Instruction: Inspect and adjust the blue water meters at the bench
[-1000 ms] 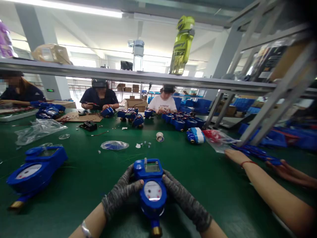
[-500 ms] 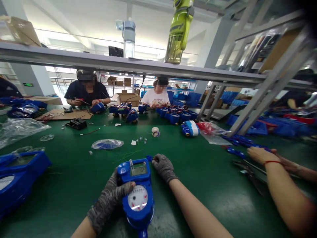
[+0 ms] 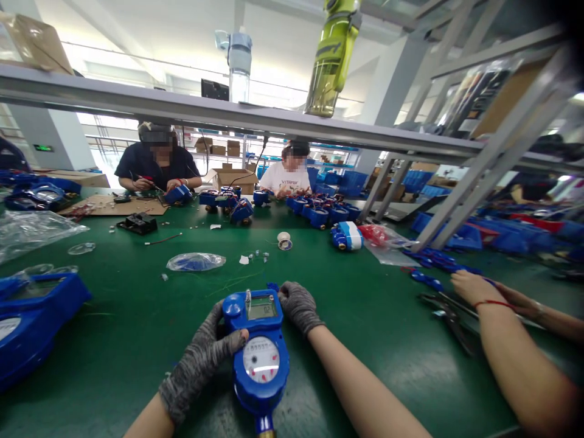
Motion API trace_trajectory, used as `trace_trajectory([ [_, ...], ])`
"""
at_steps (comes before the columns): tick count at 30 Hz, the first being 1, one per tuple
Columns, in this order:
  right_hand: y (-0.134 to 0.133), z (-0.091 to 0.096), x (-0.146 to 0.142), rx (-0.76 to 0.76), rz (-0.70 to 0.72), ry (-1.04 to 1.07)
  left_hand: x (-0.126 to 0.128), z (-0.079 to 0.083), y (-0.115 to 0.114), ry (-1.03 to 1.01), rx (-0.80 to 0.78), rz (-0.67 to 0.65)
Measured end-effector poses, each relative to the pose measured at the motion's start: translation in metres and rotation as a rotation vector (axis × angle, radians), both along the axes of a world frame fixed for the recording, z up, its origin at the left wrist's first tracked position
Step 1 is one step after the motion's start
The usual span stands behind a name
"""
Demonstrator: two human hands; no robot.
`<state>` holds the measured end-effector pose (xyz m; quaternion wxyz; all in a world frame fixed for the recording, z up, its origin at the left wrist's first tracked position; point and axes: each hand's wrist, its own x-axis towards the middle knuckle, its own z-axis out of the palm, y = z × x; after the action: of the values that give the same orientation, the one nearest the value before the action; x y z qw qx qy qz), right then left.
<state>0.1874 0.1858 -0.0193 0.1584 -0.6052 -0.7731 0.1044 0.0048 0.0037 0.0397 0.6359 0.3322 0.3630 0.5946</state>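
A blue water meter (image 3: pixel 261 389) with a small digital display and a round white dial lies face up in front of me. My left hand (image 3: pixel 203 350), in a grey fingerless glove, grips its left side, the thumb over the edge of the dial. At the meter's upper right corner is my right hand (image 3: pixel 298 307), gloved alike, with its fingers curled in. A small blue piece (image 3: pixel 272 286) shows at those fingertips, partly hidden behind the meter; its exact kind is unclear.
Another blue meter (image 3: pixel 41 328) lies at the left. Ahead are a bagged blue part (image 3: pixel 196 262), a thread spool (image 3: pixel 284 241) and a white-banded meter (image 3: pixel 347 236). A co-worker's arms (image 3: pixel 515 328) reach in at right by pliers (image 3: pixel 449 319). A shelf (image 3: pixel 274 120) spans above.
My right hand and the small blue piece have come closer to the meter's top corner. The meter sits slightly farther right in view, still held by my left hand.
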Motion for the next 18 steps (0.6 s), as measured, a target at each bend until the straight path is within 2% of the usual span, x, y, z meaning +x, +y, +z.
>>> trace_trajectory([
  [3,0.002,-0.001,0.000,0.012,0.000,-0.013,-0.002,0.003,-0.001,0.098,-0.016,0.025],
  [7,-0.005,0.001,0.002,0.024,0.003,-0.034,-0.004,0.006,-0.002,0.122,-0.022,0.042],
  [11,-0.021,0.006,0.010,0.046,0.090,-0.110,-0.005,0.008,-0.002,0.139,-0.004,0.023],
  [14,-0.026,0.009,0.014,0.008,0.098,-0.088,-0.006,0.008,-0.001,0.176,0.012,0.009],
  [18,-0.019,0.012,0.011,-0.064,0.060,-0.015,-0.005,0.011,-0.003,0.178,-0.002,0.017],
])
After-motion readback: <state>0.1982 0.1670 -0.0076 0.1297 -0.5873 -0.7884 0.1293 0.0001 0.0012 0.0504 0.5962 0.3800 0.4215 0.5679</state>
